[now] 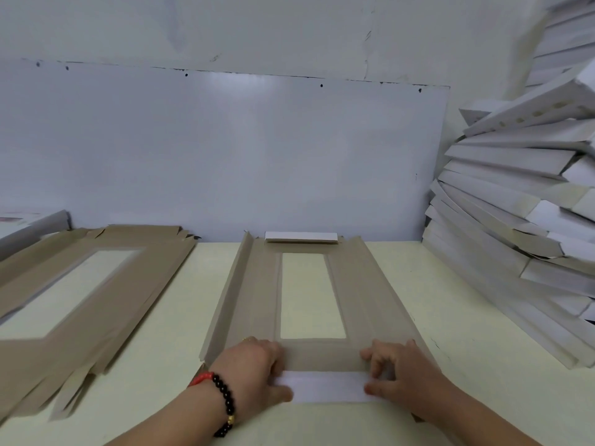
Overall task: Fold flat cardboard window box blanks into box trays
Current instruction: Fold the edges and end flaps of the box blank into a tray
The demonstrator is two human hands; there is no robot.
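Head view puts the window box blank [257, 297] flat on the tabletop [434, 284] straight ahead of me, brown side up, its long window cut-out [310, 294] showing the pale surface beneath. The near end flap [326, 386] is turned over toward the window so its white face shows, and the far end flap [301, 236] looks turned over the same way. The left long side [230, 294] stands up a little; the right long side lies flatter.

I judge the step in hand to be creasing that near flap. To do it well I would keep both hands level, press along the score line from the corners inward, and make sure the flap edge runs parallel to the window before bearing down, or the tray wall will sit skewed.

On pose: my left hand [254, 368] lies over the flap's left end, thumb on the white face and fingers curled over the fold; its grip reads as pinching the flap. My right hand [404, 371] mirrors it on the right end, fingers bent down onto the brown panel, thumb under on the white.

A stack of flat blanks [80, 284] lies to the left, and folded white trays [515, 204] are piled high on the right.
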